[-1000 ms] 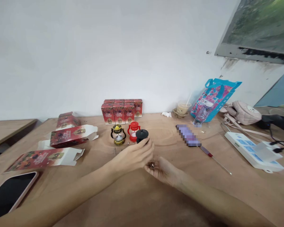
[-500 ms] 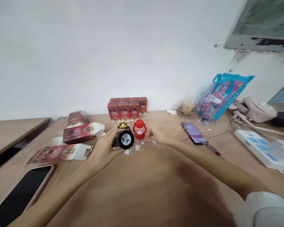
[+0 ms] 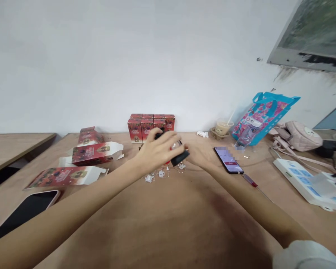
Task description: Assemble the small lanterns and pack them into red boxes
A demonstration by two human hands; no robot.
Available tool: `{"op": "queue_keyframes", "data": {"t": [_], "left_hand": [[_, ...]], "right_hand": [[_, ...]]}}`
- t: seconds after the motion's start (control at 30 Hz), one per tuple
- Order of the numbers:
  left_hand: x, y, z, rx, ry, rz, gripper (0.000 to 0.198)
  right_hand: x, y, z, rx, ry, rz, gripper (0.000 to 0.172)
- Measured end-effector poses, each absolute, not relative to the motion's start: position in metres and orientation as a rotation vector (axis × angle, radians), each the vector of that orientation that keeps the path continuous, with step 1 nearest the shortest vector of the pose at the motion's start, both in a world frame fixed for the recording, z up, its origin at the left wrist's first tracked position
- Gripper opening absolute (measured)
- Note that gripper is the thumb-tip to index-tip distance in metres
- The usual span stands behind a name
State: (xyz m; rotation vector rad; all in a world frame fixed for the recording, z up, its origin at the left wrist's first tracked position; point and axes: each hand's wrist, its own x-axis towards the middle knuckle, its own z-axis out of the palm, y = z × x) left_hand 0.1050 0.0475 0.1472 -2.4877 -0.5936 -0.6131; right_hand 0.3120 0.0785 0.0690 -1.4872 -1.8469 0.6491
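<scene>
My left hand [image 3: 152, 151] is wrapped over a small black lantern [image 3: 180, 158] lying on its side, its black base pointing right. Just right of that base is my right hand [image 3: 198, 154], its fingers bent and smeared by motion; what they hold is hidden. Behind the left hand, only slivers of a small red lantern [image 3: 168, 162] show. Small white pieces with thin wire loops [image 3: 161, 173] lie on the table in front of the hands.
Closed red boxes [image 3: 134, 130] stand against the wall. Opened red boxes [image 3: 88, 154] and a phone [image 3: 28, 209] lie left. On the right are a lit phone [image 3: 226, 160], a screwdriver [image 3: 250, 180], a drink cup [image 3: 222, 128], a blue gift bag [image 3: 268, 116] and a power strip [image 3: 299, 179].
My left hand has moved right with the black lantern and turned it, base now toward my right hand. The lantern and left hand now cover most of the red lantern.
</scene>
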Motion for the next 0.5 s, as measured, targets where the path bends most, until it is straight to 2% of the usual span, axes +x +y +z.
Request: {"op": "queue_keyframes", "data": {"t": [0.07,0.13,0.23,0.4,0.5], "left_hand": [[0.117,0.056,0.138,-2.562,-0.417,-0.545,0.035],[0.128,0.063,0.129,-2.611,-0.274,-0.485,0.037],[0.143,0.064,0.116,-2.641,-0.166,-0.426,0.04],[0.147,0.03,0.088,-2.795,-0.336,-0.451,0.046],[0.131,0.001,0.064,-3.051,-0.32,-0.448,0.061]], "right_hand": [[0.316,0.073,0.087,-1.352,-1.767,0.8,0.033],[0.319,0.066,0.103,-1.129,-1.655,1.139,0.042],[0.324,0.06,0.116,-0.965,-1.47,1.481,0.038],[0.341,0.078,0.103,-0.957,-1.235,1.214,0.035],[0.342,0.1,0.082,-0.992,-1.306,1.009,0.036]]}}
